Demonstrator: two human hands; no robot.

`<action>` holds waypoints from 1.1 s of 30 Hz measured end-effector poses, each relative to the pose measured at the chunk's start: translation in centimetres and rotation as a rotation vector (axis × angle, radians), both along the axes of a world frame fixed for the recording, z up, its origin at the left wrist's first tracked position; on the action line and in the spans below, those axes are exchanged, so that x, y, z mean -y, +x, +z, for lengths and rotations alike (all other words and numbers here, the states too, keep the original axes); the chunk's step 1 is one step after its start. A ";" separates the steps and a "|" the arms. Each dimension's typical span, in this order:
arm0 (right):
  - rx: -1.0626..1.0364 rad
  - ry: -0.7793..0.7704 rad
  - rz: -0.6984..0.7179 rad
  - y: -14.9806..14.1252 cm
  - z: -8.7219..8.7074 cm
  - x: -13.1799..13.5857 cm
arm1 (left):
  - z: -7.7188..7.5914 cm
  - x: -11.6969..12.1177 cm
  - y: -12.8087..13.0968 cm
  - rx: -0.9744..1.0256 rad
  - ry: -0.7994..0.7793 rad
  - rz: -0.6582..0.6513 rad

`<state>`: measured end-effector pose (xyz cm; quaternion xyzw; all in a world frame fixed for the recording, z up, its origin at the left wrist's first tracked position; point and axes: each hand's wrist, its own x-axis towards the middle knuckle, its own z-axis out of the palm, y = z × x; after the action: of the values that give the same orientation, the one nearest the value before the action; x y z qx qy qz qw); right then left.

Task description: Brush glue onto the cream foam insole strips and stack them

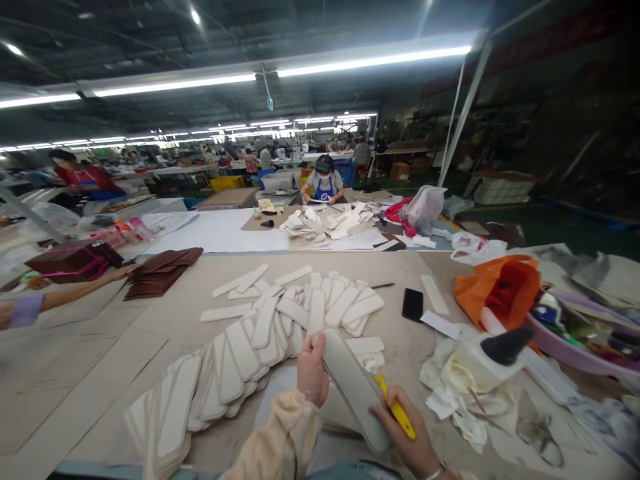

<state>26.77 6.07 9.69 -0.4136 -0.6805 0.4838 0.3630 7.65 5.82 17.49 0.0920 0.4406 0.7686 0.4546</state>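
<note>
My left hand [313, 370] is closed on the far end of a long grey strip with rounded corners [353, 387], tilted toward me. In my right hand [407, 433] is a yellow-handled brush [395, 403], its whitish head pointing away from me. The fingers of that hand also touch the near right edge of the strip. Just beyond my hands, many pale rounded strips [240, 357] lie overlapped in a fanned, curving pile. A few loose strips [234, 312] rest at the pile's far side.
Right of the pile are a black phone [413, 305], an orange bag [495, 287], a white bottle with a black top [487, 360] and a purple basin [575, 350]. A co-worker's arm [75, 297] reaches toward brown stacked pieces [160, 272] at left. Another person [324, 183] sits opposite.
</note>
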 end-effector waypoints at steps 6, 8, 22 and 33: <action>0.010 -0.018 -0.088 -2.0 -0.1 0.0 | -3.8 -0.1 0.2 0.154 -0.065 -0.149; 0.007 -0.030 -0.120 -2.4 -0.7 0.1 | -5.0 -0.4 -0.5 0.208 -0.118 -0.116; 0.056 -0.161 0.009 -2.4 -3.1 -1.2 | -8.4 -10.3 -10.9 -0.197 -0.391 -0.329; 0.191 -0.194 -0.397 5.8 -2.0 0.9 | -11.0 -19.0 -19.1 -1.106 -0.566 -0.244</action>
<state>32.53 5.21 7.71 -0.6162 -0.5675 0.4244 0.3437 -11.42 24.83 6.51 0.4012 0.7830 0.4036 0.2509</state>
